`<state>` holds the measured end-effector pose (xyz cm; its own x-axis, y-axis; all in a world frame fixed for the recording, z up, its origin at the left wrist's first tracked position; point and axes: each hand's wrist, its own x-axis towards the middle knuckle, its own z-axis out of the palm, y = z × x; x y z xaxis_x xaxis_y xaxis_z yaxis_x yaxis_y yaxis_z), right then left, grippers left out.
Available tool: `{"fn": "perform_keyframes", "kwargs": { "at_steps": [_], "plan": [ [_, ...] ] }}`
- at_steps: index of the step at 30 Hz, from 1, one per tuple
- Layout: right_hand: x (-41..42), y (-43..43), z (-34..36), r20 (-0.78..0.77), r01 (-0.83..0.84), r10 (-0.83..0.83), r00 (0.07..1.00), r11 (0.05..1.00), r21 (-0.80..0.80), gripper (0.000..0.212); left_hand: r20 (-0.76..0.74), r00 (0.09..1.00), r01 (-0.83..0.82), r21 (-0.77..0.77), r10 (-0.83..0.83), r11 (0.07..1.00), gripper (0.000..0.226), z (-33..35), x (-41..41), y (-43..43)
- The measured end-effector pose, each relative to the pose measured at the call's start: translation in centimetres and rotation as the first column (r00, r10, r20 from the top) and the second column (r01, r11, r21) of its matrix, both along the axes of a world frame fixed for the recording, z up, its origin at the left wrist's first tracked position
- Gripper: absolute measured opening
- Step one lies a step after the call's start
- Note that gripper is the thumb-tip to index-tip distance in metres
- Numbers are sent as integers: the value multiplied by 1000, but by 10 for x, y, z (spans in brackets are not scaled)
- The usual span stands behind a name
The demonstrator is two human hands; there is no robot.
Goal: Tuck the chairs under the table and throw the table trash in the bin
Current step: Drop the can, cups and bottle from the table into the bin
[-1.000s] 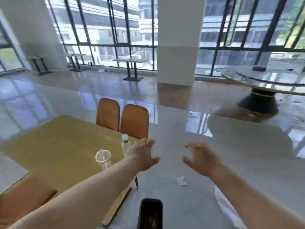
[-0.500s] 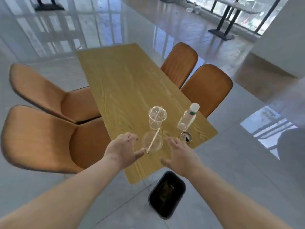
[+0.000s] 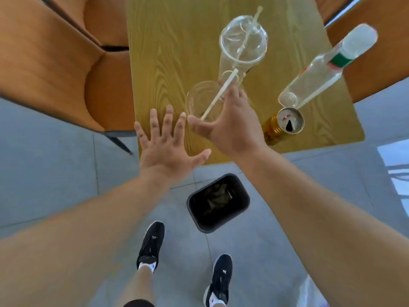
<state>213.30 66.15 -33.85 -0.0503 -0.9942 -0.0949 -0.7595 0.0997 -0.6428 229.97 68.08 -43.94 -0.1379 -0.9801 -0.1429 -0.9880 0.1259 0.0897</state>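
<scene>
On the near end of the wooden table stand two clear plastic cups with straws, a clear bottle and a gold drink can. My right hand wraps the nearer cup, thumb at its near side and fingers at its right side; the cup rests on the table. The farther cup is behind it. My left hand hovers open, fingers spread, over the table's near edge. A black bin sits on the floor just below the table end.
Orange chairs stand pulled out on the left, and another orange chair is on the right. My feet in black shoes stand on grey floor tiles right behind the bin.
I have stepped up to the table end and my view has tilted down. My right hand has reached forward onto the nearer cup; my left hand has spread over the table edge.
</scene>
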Motion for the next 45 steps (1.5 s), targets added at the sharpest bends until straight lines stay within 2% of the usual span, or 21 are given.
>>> {"fn": "perform_keyframes", "kwargs": {
  "at_steps": [3, 9, 14, 16, 18, 20, 21, 23, 25, 26, 28, 30, 33, 35, 41, 45],
  "plan": [
    [-20, 41, 2, -25, -13, 13, 1000, 1000, -1, 106, 15, 1000, 17, -18, -16, 1000, 112, -2, 2, 0],
    [-48, 133, -10, 35, -46, 47, 998, 998, -40, 101, -56, 998, -9, -51, 6, 999, 89, 0, 2, 1],
    [-53, 168, -64, -73, -104, 103, 992, 995, -5, 102, -54, 998, 38, -79, -43, 996, 84, -5, 4, 2],
    [-56, 173, -91, -137, -107, 114, 984, 993, 59, 105, -57, 998, 31, -87, -36, 996, 84, -5, 5, 2],
    [-58, 170, -115, -211, -136, 180, 961, 969, 208, 114, -61, 997, 32, -86, -37, 996, 84, -4, 6, 1],
    [-59, 168, -129, -235, -145, 250, 940, 910, 389, 117, -59, 998, 32, -76, -37, 997, 85, -3, 5, 0],
    [-58, 167, -131, -219, -140, 247, 944, 900, 412, 113, -59, 998, 31, -71, -35, 997, 85, -2, 5, 1],
    [-57, 167, -123, -159, -85, 143, 977, 942, 325, 94, -56, 998, 27, -67, -30, 997, 85, -1, 5, 1],
    [-62, 162, -104, -97, 99, -87, 992, 986, 131, 73, -50, 998, 26, -68, -29, 997, 85, -1, 6, 0],
    [-69, 158, -94, -61, 222, -220, 974, 975, 28, 67, -50, 998, 26, -72, -30, 997, 85, -2, 6, 1],
    [-90, 146, -74, 32, 435, -435, 900, 891, -132, 69, -50, 998, 30, -79, -34, 996, 85, -3, 6, 2],
    [-113, 127, -55, 90, 529, -522, 848, 822, -212, 82, -54, 998, 26, -82, -30, 996, 85, -4, 6, 2],
    [-134, 93, -37, 123, 479, -463, 878, 855, -198, 101, -56, 998, 24, -86, -29, 996, 85, -2, 4, 1],
    [-137, 73, -34, 137, 393, -374, 917, 905, -162, 105, -55, 998, 24, -83, -29, 996, 85, 0, 4, 2],
    [-107, 73, -41, 53, 221, -215, 975, 936, -273, 88, -63, 998, 26, -84, -31, 996, 85, 1, 2, 2],
    [-72, 127, -46, -4, -11, 10, 1000, 969, -247, 80, -69, 997, 26, -100, -33, 995, 85, -3, 3, 3]
  ]
}}
